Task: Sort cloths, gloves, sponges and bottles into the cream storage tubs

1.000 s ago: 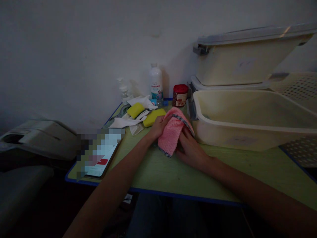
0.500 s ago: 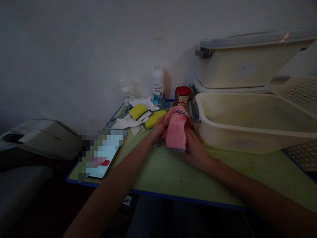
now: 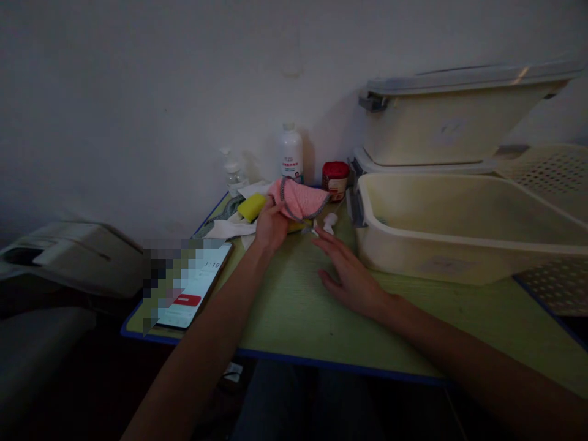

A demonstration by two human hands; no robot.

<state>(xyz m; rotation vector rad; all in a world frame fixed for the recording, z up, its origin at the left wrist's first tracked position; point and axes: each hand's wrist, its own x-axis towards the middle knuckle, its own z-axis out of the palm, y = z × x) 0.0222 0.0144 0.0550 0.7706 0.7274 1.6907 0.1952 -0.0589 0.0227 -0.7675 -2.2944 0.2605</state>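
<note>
Your left hand (image 3: 271, 229) pinches the left end of the pink textured cloth with checked trim (image 3: 305, 199), apparently to keep it raised over the green desk (image 3: 294, 306), while your right hand (image 3: 353, 278) spreads loosely near a small white object (image 3: 329, 222).

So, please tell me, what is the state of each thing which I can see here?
Pink cloth: bunched, in left hand
Right hand: open
Phone: screen lit
White bottle: upright
Upper bin: lid on
Front bin: uncovered
</note>
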